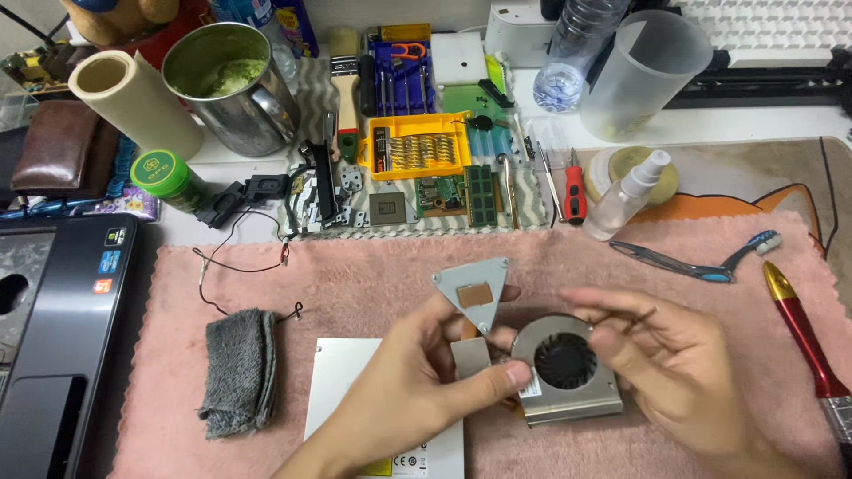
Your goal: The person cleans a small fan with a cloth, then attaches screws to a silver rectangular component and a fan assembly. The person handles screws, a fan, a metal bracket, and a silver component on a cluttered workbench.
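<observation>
My left hand (417, 381) grips a laptop cooling assembly: a triangular metal plate with a copper pad (473, 288) joined by a heat pipe to a round black fan in a silver housing (566, 365). My thumb presses on the fan's left edge. My right hand (674, 364) is at the fan's right side, fingers pinching the thin dark fan wire (632, 318) above it. Both hands hover over a pink towel (355, 284). A white flat box (342, 381) lies under my left wrist.
A folded grey cloth (240, 368) lies to the left, a black laptop (53, 328) at the far left. A red-handled brush (803, 333) and a blue toothbrush (701, 262) lie to the right. A spray bottle (626, 195), yellow bit set (417, 146), screwdrivers and a steel cup (235, 84) crowd the back.
</observation>
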